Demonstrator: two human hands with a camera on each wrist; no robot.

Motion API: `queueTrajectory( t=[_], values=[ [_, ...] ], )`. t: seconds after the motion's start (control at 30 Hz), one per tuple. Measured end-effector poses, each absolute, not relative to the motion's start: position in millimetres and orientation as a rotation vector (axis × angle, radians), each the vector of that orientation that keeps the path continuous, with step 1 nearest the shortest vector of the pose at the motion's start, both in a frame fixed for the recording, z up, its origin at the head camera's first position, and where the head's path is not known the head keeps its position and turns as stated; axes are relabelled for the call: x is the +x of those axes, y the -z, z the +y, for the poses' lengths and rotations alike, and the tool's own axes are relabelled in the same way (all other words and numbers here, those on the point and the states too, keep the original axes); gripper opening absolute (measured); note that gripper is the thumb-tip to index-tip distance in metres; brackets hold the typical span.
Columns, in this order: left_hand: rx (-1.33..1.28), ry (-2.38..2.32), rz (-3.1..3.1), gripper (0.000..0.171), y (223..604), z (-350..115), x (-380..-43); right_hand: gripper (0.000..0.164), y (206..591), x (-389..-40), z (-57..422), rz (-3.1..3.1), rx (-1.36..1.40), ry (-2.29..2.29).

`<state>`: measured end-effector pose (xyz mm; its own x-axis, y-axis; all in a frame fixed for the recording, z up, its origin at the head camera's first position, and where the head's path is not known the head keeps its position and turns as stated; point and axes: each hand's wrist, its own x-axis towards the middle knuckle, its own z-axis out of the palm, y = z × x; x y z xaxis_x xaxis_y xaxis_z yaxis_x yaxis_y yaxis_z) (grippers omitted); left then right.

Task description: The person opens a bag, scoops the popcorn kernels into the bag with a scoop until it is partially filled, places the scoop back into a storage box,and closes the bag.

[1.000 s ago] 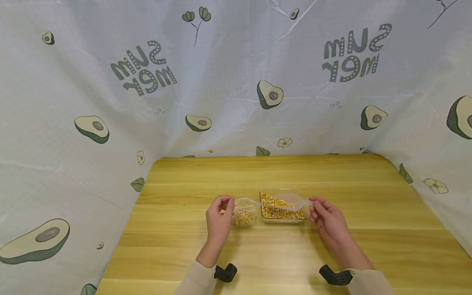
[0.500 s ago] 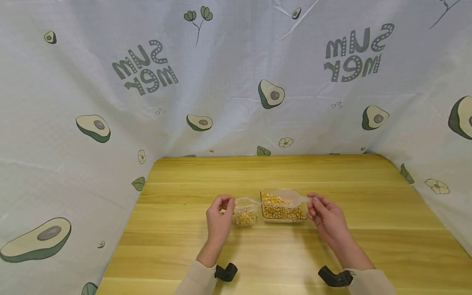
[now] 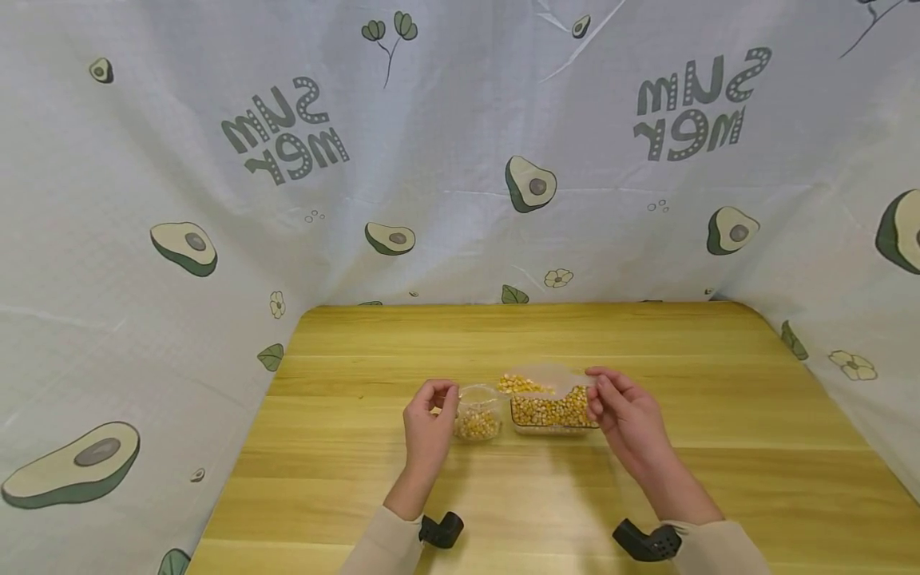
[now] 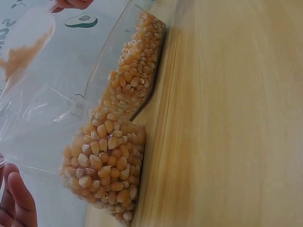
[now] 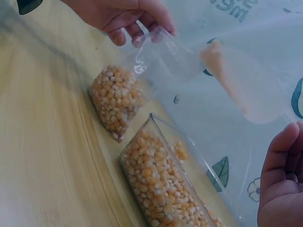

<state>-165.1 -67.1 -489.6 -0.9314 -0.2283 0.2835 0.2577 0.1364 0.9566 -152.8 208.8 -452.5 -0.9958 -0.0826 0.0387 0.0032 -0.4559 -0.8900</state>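
Observation:
My left hand (image 3: pixel 430 419) pinches the rim of a clear plastic bag (image 3: pixel 480 398). Corn kernels (image 4: pixel 106 161) fill the bag's lower part, which rests on the table. In my right hand (image 3: pixel 628 411) is the handle of a translucent white scoop (image 3: pixel 553 375), raised over a clear rectangular container (image 3: pixel 553 430). Kernels lie in the scoop, whose tip is near the bag's mouth in the head view. More corn kernels (image 5: pixel 158 177) fill much of the container, which stands just right of the bag. In the right wrist view the scoop (image 5: pixel 258 90) hangs above both.
A wooden table (image 3: pixel 345 479) carries everything. Behind it and at the sides hangs a pale curtain (image 3: pixel 446 144) printed with avocados. A black wrist mount (image 3: pixel 442 529) sits by the left sleeve and another black mount (image 3: pixel 647 541) by the right.
My right hand has lifted the scoop out of the container and moved it up and left, with kernels in it. The left hand and bag have stayed nearly still.

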Motion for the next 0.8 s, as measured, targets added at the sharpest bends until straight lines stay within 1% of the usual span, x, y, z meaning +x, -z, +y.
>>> queueTrajectory(
  t=[0.2,0.33,0.53,0.7,0.8],
  values=[
    [-0.023,1.84,-2.074,0.012,489.7,-66.6,-165.5,0.019,450.7,-155.0,197.0,1.651,-0.125,2.598],
    [-0.014,1.84,-2.068,0.01,488.8,-65.8,-164.6,0.017,450.2,-157.0,189.1,1.748,-0.089,2.541],
    [-0.002,1.84,-2.058,0.005,488.8,-64.8,-163.8,0.025,447.7,-158.7,181.6,1.874,-0.066,2.48],
    [-0.019,1.857,-2.053,0.005,489.6,-65.1,-164.5,0.024,445.4,-159.1,179.5,1.879,-0.071,2.493],
    [-0.028,1.861,-2.052,0.006,489.9,-65.5,-165.0,0.026,444.2,-159.4,178.8,1.886,-0.078,2.499]
  ],
)
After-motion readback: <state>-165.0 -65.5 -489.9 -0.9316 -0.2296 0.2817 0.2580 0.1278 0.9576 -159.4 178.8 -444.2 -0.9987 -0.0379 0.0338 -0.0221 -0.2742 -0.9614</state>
